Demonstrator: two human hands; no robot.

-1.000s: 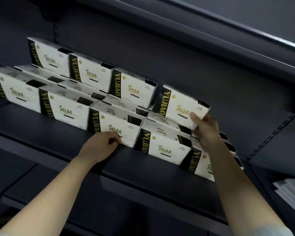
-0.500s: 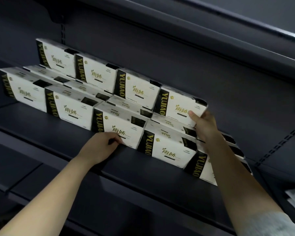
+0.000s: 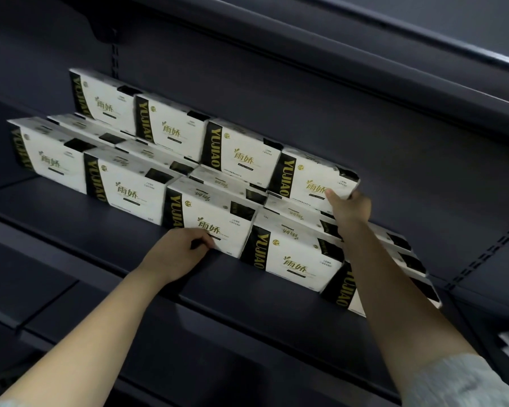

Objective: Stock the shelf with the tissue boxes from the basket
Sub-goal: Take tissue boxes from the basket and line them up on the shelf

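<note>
**Seating the last box on the upper row**

The shelf [image 3: 71, 218] is carrying two front-row boxes on the left, standing side by side with more boxes lying behind them and an upper row of upright boxes stacked on those.

The left hand [image 3: 174, 254] is curling its fingers against the lower edge of the front box [image 3: 209, 218] in the middle of the row — bracing it rather than lifting it, as far as I can judge.

Further right, the right hand [image 3: 348, 208] is pinching the bottom right corner of the top box [image 3: 315, 179], thumb on the printed face and fingers hidden behind. That box is sitting at the right end of the upper row, touching its neighbour, slightly tilted.

The step in hand looks like placing and squaring this box. The next move is calling for a gentle push back and left until it is lying flush, then letting go without dragging it — and then another box from the basket, which is out of view.
</note>
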